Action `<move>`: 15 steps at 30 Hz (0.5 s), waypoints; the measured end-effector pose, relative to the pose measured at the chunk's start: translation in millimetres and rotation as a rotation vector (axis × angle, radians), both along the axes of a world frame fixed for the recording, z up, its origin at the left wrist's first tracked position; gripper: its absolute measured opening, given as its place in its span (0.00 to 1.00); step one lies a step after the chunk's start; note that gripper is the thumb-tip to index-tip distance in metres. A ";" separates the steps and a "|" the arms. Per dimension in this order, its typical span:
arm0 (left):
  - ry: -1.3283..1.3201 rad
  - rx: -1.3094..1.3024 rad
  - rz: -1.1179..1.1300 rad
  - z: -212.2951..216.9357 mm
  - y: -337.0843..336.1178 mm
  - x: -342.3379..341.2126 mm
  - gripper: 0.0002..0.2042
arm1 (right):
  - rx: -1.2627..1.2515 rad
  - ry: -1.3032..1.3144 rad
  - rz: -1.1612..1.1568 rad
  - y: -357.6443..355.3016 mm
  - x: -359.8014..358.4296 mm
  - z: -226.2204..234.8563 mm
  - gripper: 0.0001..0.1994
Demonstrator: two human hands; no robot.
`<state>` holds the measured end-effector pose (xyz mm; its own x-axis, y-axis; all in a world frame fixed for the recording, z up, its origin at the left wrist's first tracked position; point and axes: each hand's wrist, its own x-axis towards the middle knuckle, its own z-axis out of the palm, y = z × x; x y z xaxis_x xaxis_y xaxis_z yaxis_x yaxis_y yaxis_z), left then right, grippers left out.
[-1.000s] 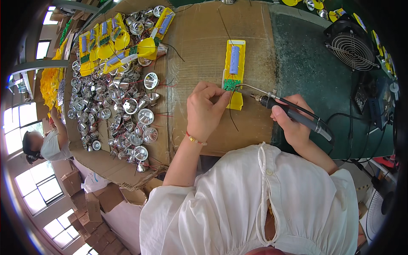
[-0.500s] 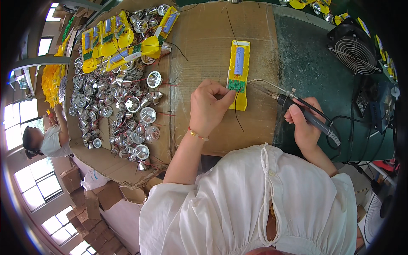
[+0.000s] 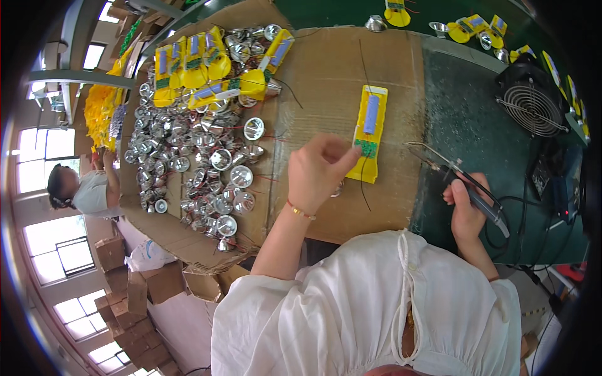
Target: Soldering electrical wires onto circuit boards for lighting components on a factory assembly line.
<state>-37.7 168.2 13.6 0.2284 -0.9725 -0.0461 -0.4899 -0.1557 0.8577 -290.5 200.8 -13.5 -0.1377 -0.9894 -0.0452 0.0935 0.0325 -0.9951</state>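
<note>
A yellow plastic housing lies on the cardboard, with a blue cylindrical battery in its upper part. Below the battery sits a small green circuit board, and thin dark wires stick out above and below. My left hand is at the board's left edge, thumb and forefinger pinched; anything between them is too small to see. A shiny reflector cup shows partly beside that hand; I cannot tell whether it is held. My right hand grips a soldering iron with a feed tube, its tip right of the housing, apart from it.
Many silver reflector cups fill a cardboard box on the left, topped by several yellow housings. A fan with a wire guard stands at the right, near cables. More housings lie at the back. Another person is far left.
The soldering iron has drawn back to the right, away from the circuit board. My left hand stays by the board with its fingers more arched. The whole view has shifted slightly.
</note>
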 end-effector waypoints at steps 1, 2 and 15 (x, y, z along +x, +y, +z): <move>-0.178 0.158 -0.172 4.6 -1.9 6.0 0.09 | -0.016 -0.002 -0.011 -1.7 -1.4 -1.0 0.07; -0.210 0.192 -0.243 1.1 -3.8 8.3 0.09 | -0.026 -0.012 0.003 -3.6 -3.8 -3.1 0.07; 0.877 0.030 0.238 13.3 -103.3 28.4 0.27 | 0.100 -0.048 -0.012 -7.5 -12.5 -8.6 0.07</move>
